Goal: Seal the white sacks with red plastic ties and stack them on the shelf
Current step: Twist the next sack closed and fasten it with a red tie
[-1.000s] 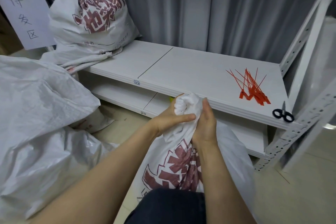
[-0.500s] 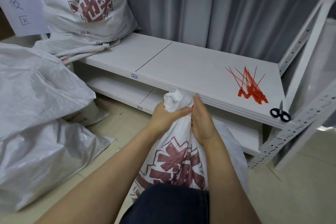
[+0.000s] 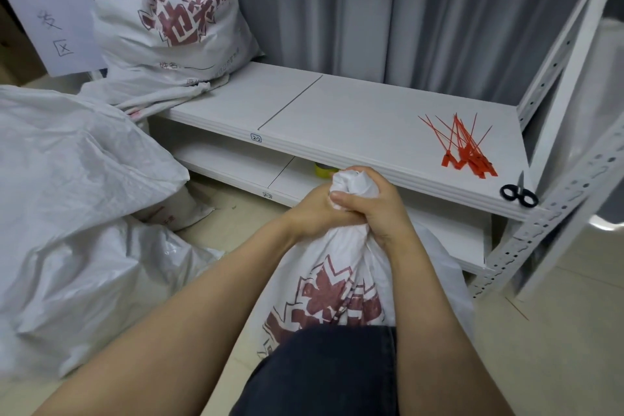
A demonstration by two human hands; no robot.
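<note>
Tiled floor in front of the shelf (image 3: 337, 105): our sack (image 3: 337, 290) stands, base hidden behind our knee (image 3: 320, 371). Change: right hand (image 3: 378, 213) now wraps the gathered neck; a second ago it lay flat alongside. Left hand (image 3: 310, 216) grips the neck too, fingers covered. We judge it ready for a tie. Red ties (image 3: 467, 150) lie untouched on the shelf's right end. Second sack (image 3: 169, 27) on its left end, top cut off.

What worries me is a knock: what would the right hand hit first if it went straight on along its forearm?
Probably the front edge of the upper shelf, just beyond the sack neck the right hand grips; depth is unclear, so it might pass beneath.
</note>
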